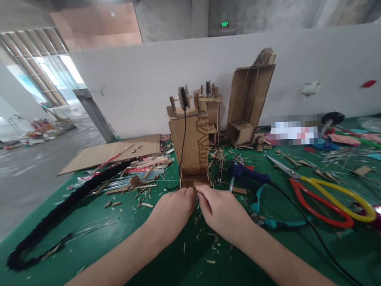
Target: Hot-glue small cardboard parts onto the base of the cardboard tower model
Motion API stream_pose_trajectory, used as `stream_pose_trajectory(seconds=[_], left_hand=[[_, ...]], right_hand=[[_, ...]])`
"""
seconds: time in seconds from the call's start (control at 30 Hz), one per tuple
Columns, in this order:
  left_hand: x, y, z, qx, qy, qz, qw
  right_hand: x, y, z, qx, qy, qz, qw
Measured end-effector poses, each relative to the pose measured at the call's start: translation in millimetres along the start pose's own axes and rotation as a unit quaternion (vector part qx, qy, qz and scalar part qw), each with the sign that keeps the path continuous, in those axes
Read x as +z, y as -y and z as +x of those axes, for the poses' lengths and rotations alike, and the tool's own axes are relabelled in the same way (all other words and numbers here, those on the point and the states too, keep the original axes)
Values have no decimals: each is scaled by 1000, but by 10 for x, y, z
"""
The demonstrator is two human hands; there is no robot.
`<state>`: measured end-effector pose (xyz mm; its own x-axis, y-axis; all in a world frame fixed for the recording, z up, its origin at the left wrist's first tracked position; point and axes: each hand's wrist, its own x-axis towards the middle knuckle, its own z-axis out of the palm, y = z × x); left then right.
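Note:
A cardboard tower stands upright in front of me, with a pulley wheel on its top and a dark cord running down its front. At the tower's base is a small open cardboard box. My left hand and my right hand meet at the near edge of that box. Both have their fingers closed in a pinch, nearly touching each other. Whatever lies between the fingertips is too small or hidden to make out.
Right of my hands lie a blue glue gun, teal-handled pliers and large scissors. A black fuzzy strip curves across the left. More cardboard structures stand behind, before a white panel. Cardboard scraps litter the green table.

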<state>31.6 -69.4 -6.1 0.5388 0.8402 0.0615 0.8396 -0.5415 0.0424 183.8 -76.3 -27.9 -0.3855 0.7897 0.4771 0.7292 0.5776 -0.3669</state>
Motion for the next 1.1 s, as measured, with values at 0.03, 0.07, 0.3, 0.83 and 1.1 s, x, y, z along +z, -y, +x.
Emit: stream_pose_trajectory(seconds=[0.03,0.07,0.3,0.83,1.1], left_hand=[[-1,14,18,-7,-2,-52,999],[-3,27,35,-12,-7,-106,994],[-33,49,51,-94,61,-474,873],[-23,-13,44,-49,-26,-366,929],[40,40,23,-10,-24,-158,987]], right_hand=[[7,-9,-1,-3,-6,11,1000],[14,-19,-1,-6,-14,23,1000],[17,-52,-14,-21,-49,86,995],[49,-9,-25,-11,-105,91,990],[13,-39,-8,-27,-33,58,997]])
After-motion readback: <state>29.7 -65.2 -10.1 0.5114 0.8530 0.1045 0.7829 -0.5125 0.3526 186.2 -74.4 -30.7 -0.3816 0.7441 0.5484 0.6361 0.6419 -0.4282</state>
